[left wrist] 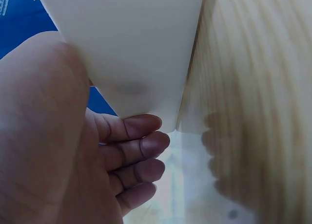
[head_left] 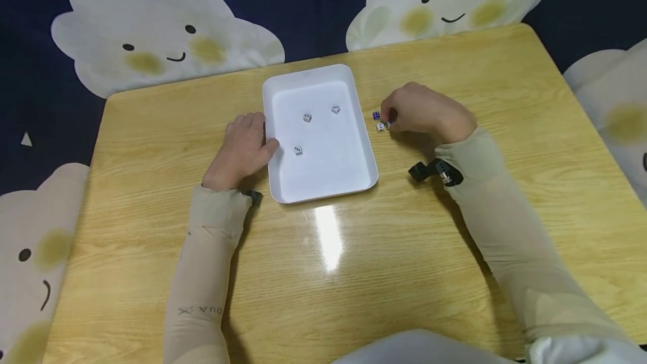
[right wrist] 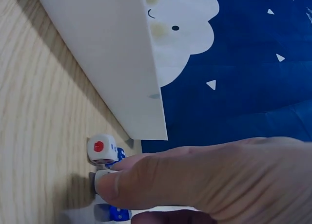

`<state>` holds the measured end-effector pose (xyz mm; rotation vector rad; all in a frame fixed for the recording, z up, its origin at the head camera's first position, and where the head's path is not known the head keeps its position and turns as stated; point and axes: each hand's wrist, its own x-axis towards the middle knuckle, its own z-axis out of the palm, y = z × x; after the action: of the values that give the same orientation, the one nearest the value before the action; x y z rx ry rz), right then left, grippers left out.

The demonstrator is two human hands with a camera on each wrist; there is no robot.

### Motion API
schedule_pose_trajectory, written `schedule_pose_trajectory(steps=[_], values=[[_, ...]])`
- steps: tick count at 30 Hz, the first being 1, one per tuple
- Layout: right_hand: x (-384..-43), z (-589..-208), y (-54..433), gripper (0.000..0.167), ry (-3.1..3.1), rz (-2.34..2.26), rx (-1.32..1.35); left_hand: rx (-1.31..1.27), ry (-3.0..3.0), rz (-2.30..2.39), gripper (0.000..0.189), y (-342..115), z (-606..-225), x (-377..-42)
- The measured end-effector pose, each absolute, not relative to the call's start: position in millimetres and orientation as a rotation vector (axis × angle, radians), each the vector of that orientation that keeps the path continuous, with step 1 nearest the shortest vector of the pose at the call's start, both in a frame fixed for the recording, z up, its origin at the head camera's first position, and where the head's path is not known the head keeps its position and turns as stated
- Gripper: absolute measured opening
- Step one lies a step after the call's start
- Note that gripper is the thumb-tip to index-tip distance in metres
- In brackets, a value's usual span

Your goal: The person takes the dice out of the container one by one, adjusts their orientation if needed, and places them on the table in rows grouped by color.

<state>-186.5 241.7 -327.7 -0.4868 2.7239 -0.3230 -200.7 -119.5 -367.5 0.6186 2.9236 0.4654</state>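
My left hand (head_left: 240, 148) holds the near-left wall of a shallow white tray (head_left: 323, 183); its thumb laps over the rim while the fingers lie along the outside. Inside the tray lie three white dice: an upper-left die (head_left: 307, 118), a right die (head_left: 336, 109) and a lower die (head_left: 298, 150). To the tray's right, my right hand (head_left: 422, 110) pinches a white die (right wrist: 101, 179) at the tabletop, its thumb covering much of it. Beside those fingertips sit a blue die (head_left: 376, 115) and a white die (head_left: 380, 127) with a red pip. Another blue die (right wrist: 120, 213) shows below the thumb.
The wooden table (head_left: 283, 291) extends around the tray, with a bright light reflection in front of it. A dark cloth (head_left: 318, 10) printed with clouds hangs behind the table. A small black device (head_left: 429, 171) is strapped at the right wrist.
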Motion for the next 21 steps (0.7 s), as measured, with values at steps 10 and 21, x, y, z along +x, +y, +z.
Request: schedule_pose_trajectory(steps=[10,21], values=[[-188.8,-328.9,239.4,0.019,2.703,-0.303,-0.471,0.622,2.927,0.462,0.029,-118.7,-366.8,-199.2],[-189.6,-328.7,240.2,0.023,2.684,-0.295,-0.448,0.632,2.927,0.469,0.030,-118.9,-367.1,-199.1]])
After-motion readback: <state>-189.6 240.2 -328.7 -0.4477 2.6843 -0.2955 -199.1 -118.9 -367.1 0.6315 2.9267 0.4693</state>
